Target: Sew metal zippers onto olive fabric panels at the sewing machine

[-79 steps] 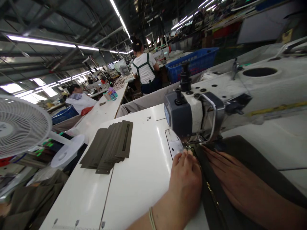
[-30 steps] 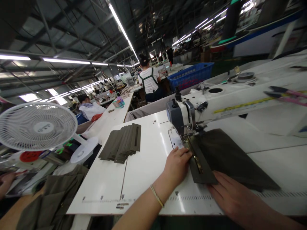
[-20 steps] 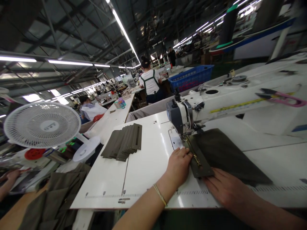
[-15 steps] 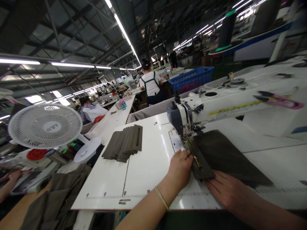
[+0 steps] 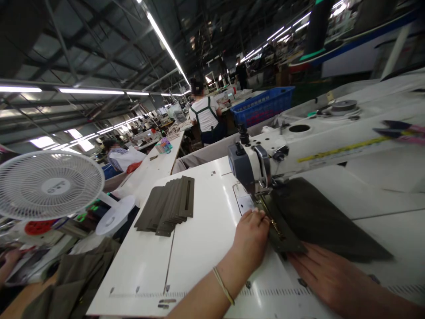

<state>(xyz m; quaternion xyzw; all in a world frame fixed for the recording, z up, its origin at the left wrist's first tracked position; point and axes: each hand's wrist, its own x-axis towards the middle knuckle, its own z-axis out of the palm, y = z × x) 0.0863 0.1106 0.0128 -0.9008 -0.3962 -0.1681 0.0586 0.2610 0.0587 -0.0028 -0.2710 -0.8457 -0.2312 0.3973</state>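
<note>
A dark olive fabric panel [image 5: 290, 239] with a brass-toothed zipper [image 5: 276, 225] in its slot lies under the needle area of a white sewing machine [image 5: 257, 166]. My left hand [image 5: 252, 235] is closed at the panel's left edge, fingers curled and pressed together just in front of the presser foot. At the panel's near end, my right hand [image 5: 327, 270] grips the corner with its fingers together; its thumb is hidden. A larger dark olive fabric piece [image 5: 325, 221] spreads out to the right, beside the panel.
Left on the white table [image 5: 202, 257] is a fanned stack of slotted olive panels [image 5: 168, 204]. A white fan [image 5: 55, 186] stands further left, above draped olive cloth [image 5: 76, 283]. Pink-handled snips [image 5: 398, 130] rest on the machine arm. Beyond are a blue basket [image 5: 262, 106] and seated co-workers.
The whole view has shifted slightly, with the fan and stack now further left. Both hands keep their places at the panel, and the panel has hardly moved under the machine.
</note>
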